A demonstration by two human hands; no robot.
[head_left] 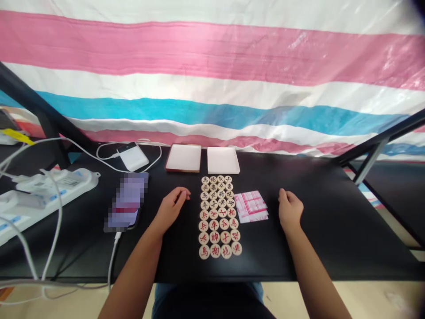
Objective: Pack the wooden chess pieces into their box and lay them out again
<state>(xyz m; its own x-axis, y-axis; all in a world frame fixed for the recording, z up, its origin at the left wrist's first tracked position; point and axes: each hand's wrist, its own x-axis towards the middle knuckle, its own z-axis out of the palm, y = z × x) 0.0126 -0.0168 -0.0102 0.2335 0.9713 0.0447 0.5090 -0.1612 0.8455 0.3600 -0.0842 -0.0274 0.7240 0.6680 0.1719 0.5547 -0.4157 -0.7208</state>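
Left hand [171, 208] and right hand [290, 210] well apart, empty, fingers loosely curled, resting on the black worktop [315, 248] to either side of the wooden xiangqi pieces [217, 217]. Pieces set in tight rows, black-marked far, red-marked near, apparently grouped by colour. Pink checked paper [250, 206] just beside the rows; two white trays [183, 158] beyond.
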